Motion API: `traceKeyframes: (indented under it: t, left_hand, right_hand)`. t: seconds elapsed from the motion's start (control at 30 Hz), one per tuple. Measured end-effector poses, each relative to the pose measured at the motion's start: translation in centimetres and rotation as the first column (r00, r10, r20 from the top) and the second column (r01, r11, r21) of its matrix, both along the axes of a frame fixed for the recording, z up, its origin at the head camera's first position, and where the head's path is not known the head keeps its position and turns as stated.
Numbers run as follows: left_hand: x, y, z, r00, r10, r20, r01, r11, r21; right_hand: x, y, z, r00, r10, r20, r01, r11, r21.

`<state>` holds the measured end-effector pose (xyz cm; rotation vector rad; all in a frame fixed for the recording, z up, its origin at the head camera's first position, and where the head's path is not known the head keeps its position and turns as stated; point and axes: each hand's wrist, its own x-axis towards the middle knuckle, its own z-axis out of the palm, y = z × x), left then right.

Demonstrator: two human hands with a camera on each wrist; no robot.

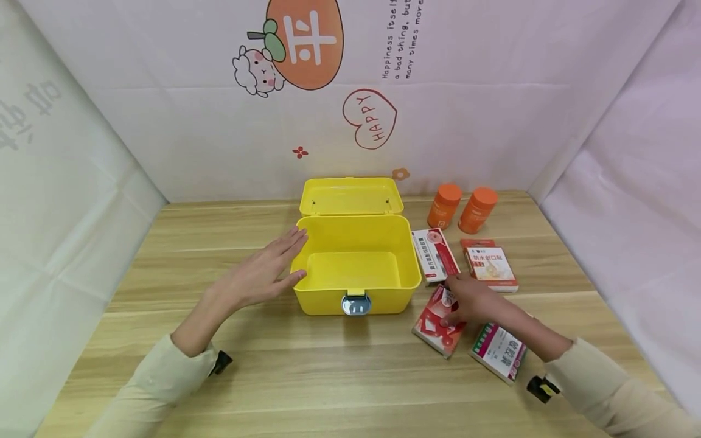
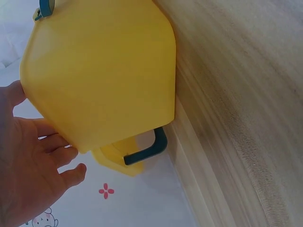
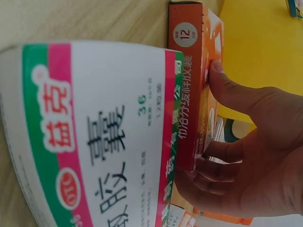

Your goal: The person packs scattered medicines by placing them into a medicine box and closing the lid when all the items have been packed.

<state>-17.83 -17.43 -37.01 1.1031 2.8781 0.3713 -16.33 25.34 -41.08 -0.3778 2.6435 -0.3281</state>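
Note:
A yellow lidded box point(image 1: 356, 302) stands on the table with its lid point(image 1: 350, 198) tipped back and its inside bare. My left hand point(image 1: 257, 271) is at the left rim, fingers extended and touching it; the left wrist view shows this hand point(image 2: 38, 161) along the box's edge. To the right, my right hand point(image 1: 473, 298) holds a red medicine box point(image 1: 432, 328) between thumb and fingers. In the right wrist view the thumb of that hand point(image 3: 265, 146) presses the face of the red medicine box point(image 3: 187, 94), while the other fingers reach its far edge.
A white-and-red medicine box point(image 1: 436, 255) lies beside the yellow box. Further right are a bandage box point(image 1: 493, 266) and two orange bottles point(image 1: 443, 207). A green-and-white capsule box point(image 1: 499, 353) lies under the right forearm. Printed white cloth point(image 1: 465, 121) hangs behind the table.

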Motion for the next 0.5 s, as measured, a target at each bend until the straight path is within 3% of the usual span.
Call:
traceKeyframes:
  t: [0.5]
  left_hand:
    - [0.16, -0.01, 0.06, 1.0, 0.0, -0.001, 0.0, 1.0, 0.016]
  right_hand:
    - [0.32, -0.16, 0.47, 0.997, -0.051, 0.065, 0.056, 0.994, -0.09]
